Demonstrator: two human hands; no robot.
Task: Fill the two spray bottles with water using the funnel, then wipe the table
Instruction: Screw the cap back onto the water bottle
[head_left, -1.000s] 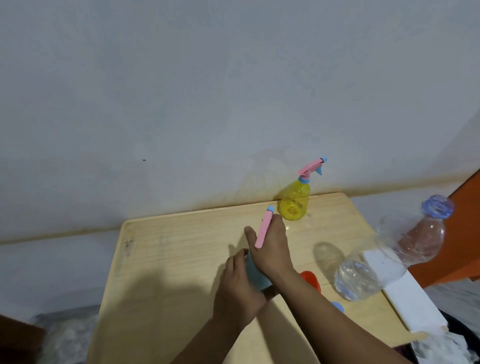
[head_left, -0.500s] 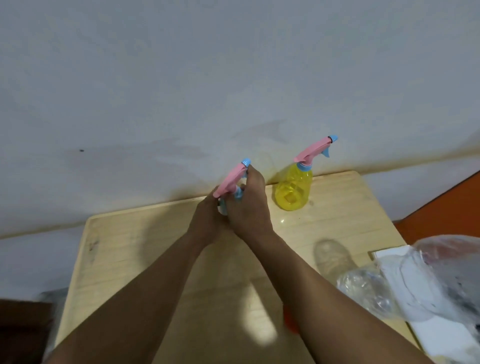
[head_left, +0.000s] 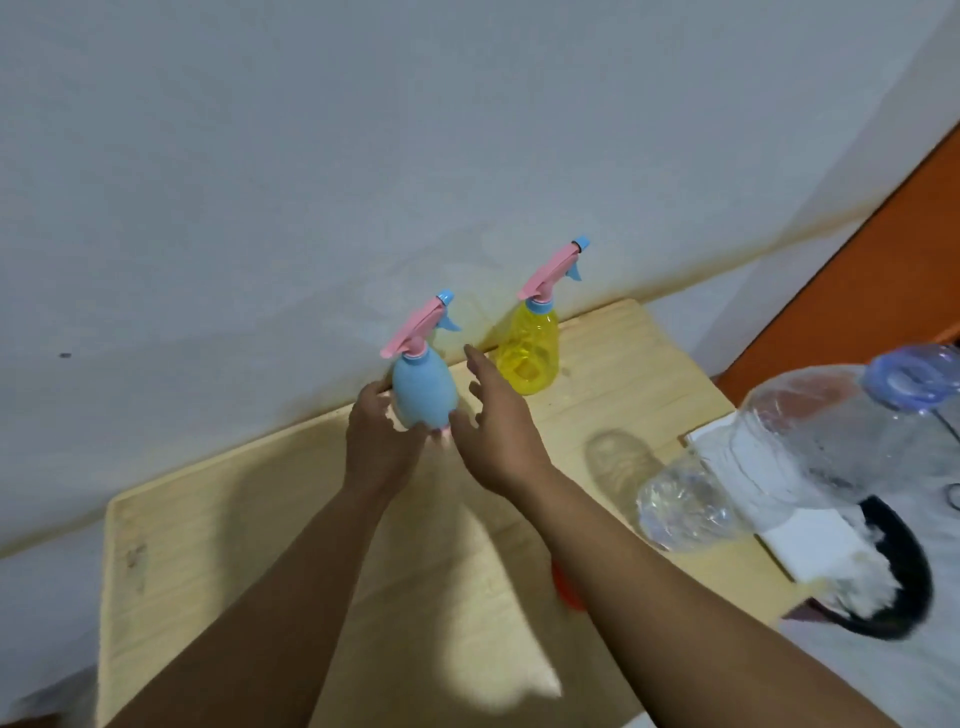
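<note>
A blue spray bottle with a pink trigger head stands upright near the far edge of the wooden table. My left hand holds its lower left side. My right hand hovers just right of it with fingers spread, its thumb close to the bottle's base. A yellow spray bottle with the same pink head stands a little further right, by the wall. An orange funnel shows only as a sliver beside my right forearm.
A large clear water bottle with a blue neck ring looms close at the right, tilted. Under it lies a white cloth or paper at the table's right edge. The wall runs right behind the table's far edge.
Both hands carried the blue bottle from the table's middle to the far edge. It now stands upright beside the yellow one. My right hand has let go of the spray head and spread open.
</note>
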